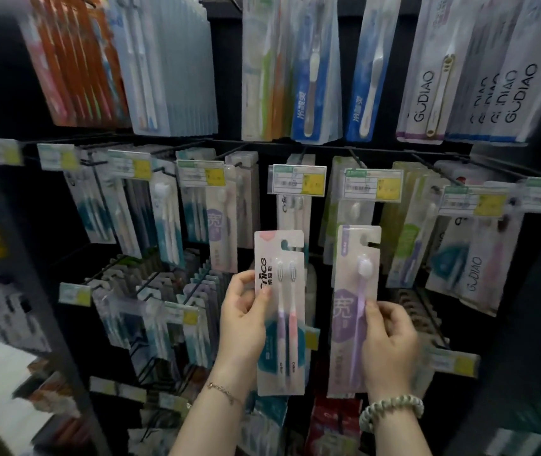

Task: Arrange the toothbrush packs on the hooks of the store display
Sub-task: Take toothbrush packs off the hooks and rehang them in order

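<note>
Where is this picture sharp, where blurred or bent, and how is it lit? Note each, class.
Head view: sharpest at centre, on the twin pack in the left hand and the purple pack in the right hand; edges smear into blur; price tags unreadable; wide lens bows the rail; middle lit, corners dark.

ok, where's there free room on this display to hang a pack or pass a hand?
Bare back panel shows between the pale packs and the packs under the middle price tag. Another dark bare strip lies left of the middle row. The top row and lower-left hooks are packed tight.
</note>
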`<state>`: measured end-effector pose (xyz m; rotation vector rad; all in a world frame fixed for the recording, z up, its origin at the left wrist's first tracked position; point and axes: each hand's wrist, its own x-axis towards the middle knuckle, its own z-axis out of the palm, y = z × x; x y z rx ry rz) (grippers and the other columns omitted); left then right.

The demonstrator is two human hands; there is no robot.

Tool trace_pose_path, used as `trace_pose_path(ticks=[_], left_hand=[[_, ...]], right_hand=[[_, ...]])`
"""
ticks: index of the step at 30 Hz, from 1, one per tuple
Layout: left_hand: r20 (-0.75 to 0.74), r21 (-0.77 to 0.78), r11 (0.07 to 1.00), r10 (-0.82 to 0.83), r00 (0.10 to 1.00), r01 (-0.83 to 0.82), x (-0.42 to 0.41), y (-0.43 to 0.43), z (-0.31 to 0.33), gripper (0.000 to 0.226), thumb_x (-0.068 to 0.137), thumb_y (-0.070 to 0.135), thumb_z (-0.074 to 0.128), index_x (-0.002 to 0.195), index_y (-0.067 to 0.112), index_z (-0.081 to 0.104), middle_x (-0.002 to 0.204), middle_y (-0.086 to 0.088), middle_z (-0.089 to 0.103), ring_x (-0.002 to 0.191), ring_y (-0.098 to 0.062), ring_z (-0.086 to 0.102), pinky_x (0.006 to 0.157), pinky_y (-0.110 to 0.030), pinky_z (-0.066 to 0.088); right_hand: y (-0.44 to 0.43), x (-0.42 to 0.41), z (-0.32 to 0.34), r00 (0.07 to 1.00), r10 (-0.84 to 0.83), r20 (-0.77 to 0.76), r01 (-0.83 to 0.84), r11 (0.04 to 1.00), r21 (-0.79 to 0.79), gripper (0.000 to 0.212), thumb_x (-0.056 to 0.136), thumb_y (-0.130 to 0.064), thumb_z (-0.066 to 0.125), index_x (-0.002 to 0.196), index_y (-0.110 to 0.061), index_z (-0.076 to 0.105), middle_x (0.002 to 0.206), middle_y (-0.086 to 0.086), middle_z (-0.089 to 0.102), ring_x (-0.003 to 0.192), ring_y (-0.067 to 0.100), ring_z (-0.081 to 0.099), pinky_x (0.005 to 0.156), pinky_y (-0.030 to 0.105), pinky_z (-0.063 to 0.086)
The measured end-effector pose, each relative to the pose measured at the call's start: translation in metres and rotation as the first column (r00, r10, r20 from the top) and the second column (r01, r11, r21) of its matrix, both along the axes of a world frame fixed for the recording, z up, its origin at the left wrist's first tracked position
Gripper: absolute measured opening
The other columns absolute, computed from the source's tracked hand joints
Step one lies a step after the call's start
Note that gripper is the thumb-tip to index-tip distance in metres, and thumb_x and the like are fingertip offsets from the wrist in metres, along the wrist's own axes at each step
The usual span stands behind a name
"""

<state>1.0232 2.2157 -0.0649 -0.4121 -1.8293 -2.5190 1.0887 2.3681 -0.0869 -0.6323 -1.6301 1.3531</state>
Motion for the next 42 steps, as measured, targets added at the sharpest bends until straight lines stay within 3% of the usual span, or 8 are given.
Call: trace_pose_path(ticks=[3, 7, 11, 20, 23, 29, 35, 42], left_hand=[[-0.018, -0.004, 0.999, 0.039, 0.999, -0.039, -0.006, -0.017, 0.0, 0.019, 0.098, 0.005, 0.051, 0.106, 0.021, 0.057, 0.095, 0.01, 0.075, 0.094, -0.008, 0.07, 0.078, -0.019, 0.054], [-0.054, -0.007, 0.994, 0.107, 0.993, -0.107, -0.014, -0.038, 0.003, 0.02, 0.098, 0.005, 0.052, 0.11, 0.021, 0.058, 0.099, 0.011, 0.075, 0.097, -0.008, 0.069, 0.088, -0.029, 0.053], [-0.067, 0.015, 0.989, 0.15, 0.986, -0.149, -0.019, -0.062, 0.004, 0.027, 0.099, 0.004, 0.049, 0.112, 0.027, 0.058, 0.1, 0.015, 0.074, 0.099, -0.004, 0.068, 0.081, -0.019, 0.054], [-0.063, 0.014, 0.974, 0.226, 0.972, -0.225, -0.069, -0.115, 0.014, 0.029, 0.098, 0.005, 0.051, 0.116, 0.027, 0.058, 0.101, 0.011, 0.074, 0.1, -0.007, 0.068, 0.091, -0.033, 0.052], [-0.067, 0.004, 0.973, 0.229, 0.971, -0.23, -0.09, -0.131, 0.018, 0.03, 0.098, 0.006, 0.052, 0.113, 0.031, 0.058, 0.098, 0.013, 0.074, 0.098, -0.005, 0.068, 0.092, -0.032, 0.051], [-0.063, -0.003, 0.975, 0.22, 0.973, -0.221, -0.126, -0.149, 0.023, 0.031, 0.098, 0.008, 0.053, 0.111, 0.035, 0.058, 0.095, 0.015, 0.074, 0.094, -0.003, 0.068, 0.089, -0.032, 0.052], [-0.064, -0.005, 0.985, 0.17, 0.983, -0.171, -0.151, -0.151, 0.03, 0.031, 0.099, 0.01, 0.053, 0.112, 0.037, 0.056, 0.095, 0.016, 0.074, 0.094, 0.0, 0.068, 0.077, -0.019, 0.051], [-0.026, 0.004, 0.99, 0.143, 0.989, -0.143, -0.166, -0.153, 0.03, 0.032, 0.099, 0.008, 0.052, 0.108, 0.038, 0.058, 0.098, 0.01, 0.075, 0.097, -0.008, 0.069, 0.084, -0.028, 0.053]], right_hand=[[-0.019, -0.013, -0.004, 0.999, 0.038, -0.003, -0.038, 0.999, 0.017, 0.014, 0.093, -0.02, 0.059, 0.08, -0.015, 0.062, 0.077, -0.001, 0.065, 0.073, 0.014, 0.061, 0.061, 0.027, 0.044], [-0.044, -0.028, -0.003, 0.993, 0.12, 0.0, -0.12, 0.992, 0.035, 0.014, 0.092, -0.019, 0.059, 0.078, -0.018, 0.061, 0.075, -0.001, 0.065, 0.071, 0.013, 0.061, 0.06, 0.026, 0.044], [-0.07, -0.044, 0.0, 0.981, 0.192, 0.025, -0.193, 0.98, 0.042, 0.015, 0.092, -0.02, 0.059, 0.078, -0.019, 0.061, 0.074, -0.002, 0.065, 0.07, 0.011, 0.061, 0.06, 0.027, 0.044], [-0.112, -0.107, 0.015, 0.962, 0.258, 0.086, -0.263, 0.964, 0.048, 0.019, 0.092, -0.029, 0.06, 0.077, -0.018, 0.063, 0.072, -0.003, 0.066, 0.07, 0.012, 0.061, 0.057, 0.024, 0.041], [-0.123, -0.133, 0.023, 0.957, 0.248, 0.152, -0.259, 0.964, 0.058, 0.021, 0.092, -0.033, 0.06, 0.074, -0.021, 0.061, 0.07, -0.005, 0.065, 0.07, 0.015, 0.061, 0.059, 0.029, 0.045], [-0.138, -0.174, 0.051, 0.954, 0.184, 0.235, -0.219, 0.967, 0.131, 0.02, 0.093, -0.036, 0.056, 0.081, -0.02, 0.062, 0.071, -0.009, 0.063, 0.064, 0.006, 0.056, 0.051, 0.022, 0.036], [-0.134, -0.193, 0.065, 0.985, 0.099, 0.139, -0.12, 0.982, 0.149, 0.023, 0.094, -0.033, 0.055, 0.081, -0.015, 0.06, 0.071, -0.004, 0.063, 0.065, 0.012, 0.057, 0.053, 0.023, 0.039], [-0.136, -0.195, 0.057, 0.986, 0.096, 0.133, -0.102, 0.994, 0.04, 0.021, 0.095, -0.033, 0.054, 0.08, -0.019, 0.059, 0.074, -0.006, 0.062, 0.069, 0.011, 0.057, 0.054, 0.023, 0.038]])
